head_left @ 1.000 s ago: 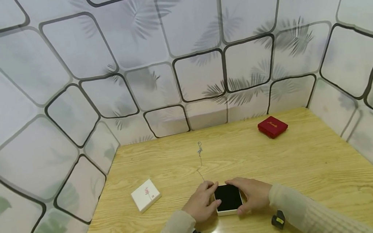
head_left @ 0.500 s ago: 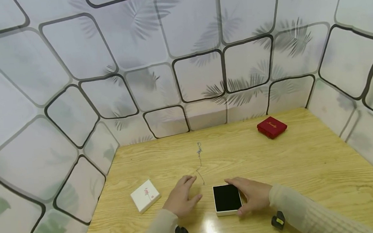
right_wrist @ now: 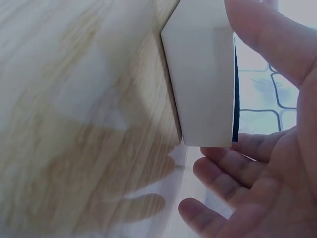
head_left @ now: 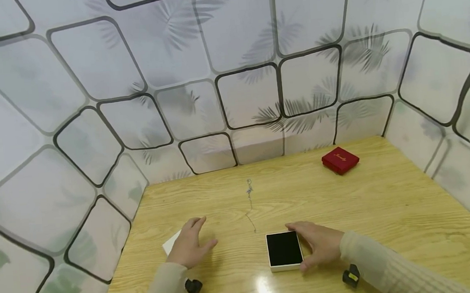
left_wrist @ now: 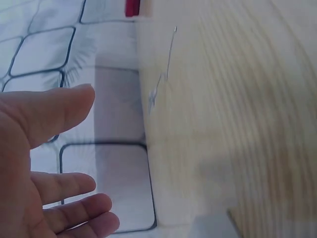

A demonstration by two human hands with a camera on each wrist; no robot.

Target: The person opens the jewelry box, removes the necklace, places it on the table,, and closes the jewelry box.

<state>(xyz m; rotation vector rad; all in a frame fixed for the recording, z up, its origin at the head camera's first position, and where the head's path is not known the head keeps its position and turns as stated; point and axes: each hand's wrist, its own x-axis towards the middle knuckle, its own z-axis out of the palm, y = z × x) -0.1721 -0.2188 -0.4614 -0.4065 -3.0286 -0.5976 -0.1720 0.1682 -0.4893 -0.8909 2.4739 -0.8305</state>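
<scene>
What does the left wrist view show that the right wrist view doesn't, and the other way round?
Only the left wrist view shows the left hand, its fingers holding nothing, the silver chain, a bit of the red box at the top, and a blurred pale corner at the bottom, too partial to identify surely.

Only the right wrist view shows the right hand, its thumb and fingers at opposite ends of the white box, plus a sliver of black insert.

Both share the wooden table and patterned wall.
</scene>
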